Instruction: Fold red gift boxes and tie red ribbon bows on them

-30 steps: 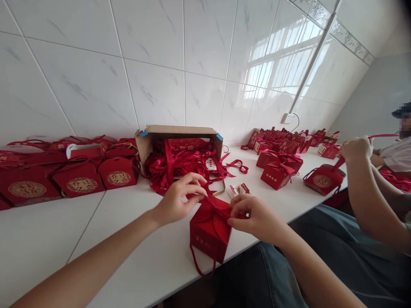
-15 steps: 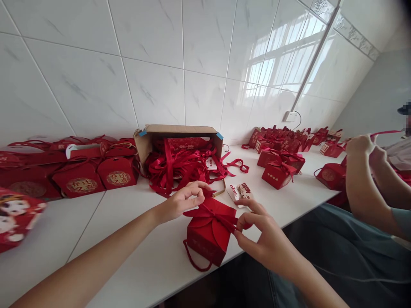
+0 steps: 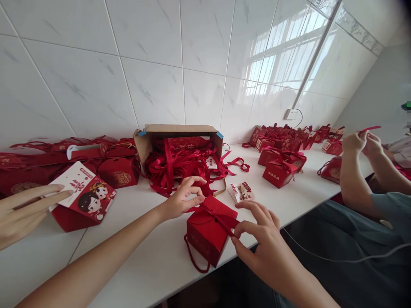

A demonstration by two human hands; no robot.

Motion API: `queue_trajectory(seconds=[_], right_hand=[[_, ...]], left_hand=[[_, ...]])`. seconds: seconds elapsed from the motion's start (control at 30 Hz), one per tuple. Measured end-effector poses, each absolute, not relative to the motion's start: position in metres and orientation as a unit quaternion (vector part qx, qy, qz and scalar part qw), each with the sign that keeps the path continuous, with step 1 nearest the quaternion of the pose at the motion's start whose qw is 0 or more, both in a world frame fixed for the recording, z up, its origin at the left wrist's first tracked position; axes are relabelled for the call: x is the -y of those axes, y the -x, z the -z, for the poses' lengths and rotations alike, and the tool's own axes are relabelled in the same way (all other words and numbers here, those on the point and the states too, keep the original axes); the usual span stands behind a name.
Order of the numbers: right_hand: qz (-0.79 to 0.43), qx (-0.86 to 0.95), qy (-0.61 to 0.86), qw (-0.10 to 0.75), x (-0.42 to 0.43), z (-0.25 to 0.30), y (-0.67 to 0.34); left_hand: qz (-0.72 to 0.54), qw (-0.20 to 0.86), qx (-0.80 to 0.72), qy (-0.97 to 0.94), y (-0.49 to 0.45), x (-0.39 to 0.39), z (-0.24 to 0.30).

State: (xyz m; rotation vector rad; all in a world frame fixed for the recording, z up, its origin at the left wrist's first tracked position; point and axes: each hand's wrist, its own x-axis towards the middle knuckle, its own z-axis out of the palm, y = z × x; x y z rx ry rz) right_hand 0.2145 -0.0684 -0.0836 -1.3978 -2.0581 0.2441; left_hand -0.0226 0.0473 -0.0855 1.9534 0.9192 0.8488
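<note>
A red gift box [image 3: 201,237] stands at the table's front edge, a cord handle hanging from its near left side. Across its top a red satin ribbon [image 3: 221,219] is tied in a bow. My left hand [image 3: 183,199] pinches the ribbon at the box's far left corner; its fingertips partly hide that end. On the other side, my right hand [image 3: 261,235] grips the ribbon's right part between thumb and index finger, the other fingers lifted. Printed cards [image 3: 241,192] lie just behind the box.
A cardboard box [image 3: 180,128] full of red ribbons lies against the wall. A co-worker's hand [image 3: 24,211] touches a box with a cartoon card [image 3: 93,194] at left. Red boxes [image 3: 118,173] line the back; bowed boxes [image 3: 279,173] stand right, near another person's hands [image 3: 362,143].
The co-worker's hand has come in from the left with the cartoon-card box, moving it rightward. My hands keep the ribbon, pulled a little flatter. The person at right has shifted their raised hands slightly.
</note>
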Motion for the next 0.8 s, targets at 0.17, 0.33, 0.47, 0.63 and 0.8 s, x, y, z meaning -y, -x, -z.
queue_trajectory(seconds=[0.17,0.33,0.47,0.63,0.8], right_hand=[[-0.205,0.711,0.544,0.396,0.070,0.122,-0.228],[-0.257,0.657,0.533,0.466,0.078,0.169,-0.191],[-0.201,0.593,0.576,0.525,0.077,0.191,-0.146],[-0.171,0.569,0.576,0.561,0.073,0.186,-0.139],[-0.123,0.510,0.554,0.647,0.059,0.159,-0.194]], left_hand=[[-0.366,0.545,-0.342,-0.673,0.020,-0.057,0.119],[-0.369,0.615,-0.329,-0.615,0.018,-0.060,0.136],[-0.350,0.648,-0.312,-0.601,0.015,-0.057,0.136],[-0.336,0.648,-0.312,-0.608,0.013,-0.055,0.133],[-0.336,0.609,-0.341,-0.633,0.019,-0.060,0.133]])
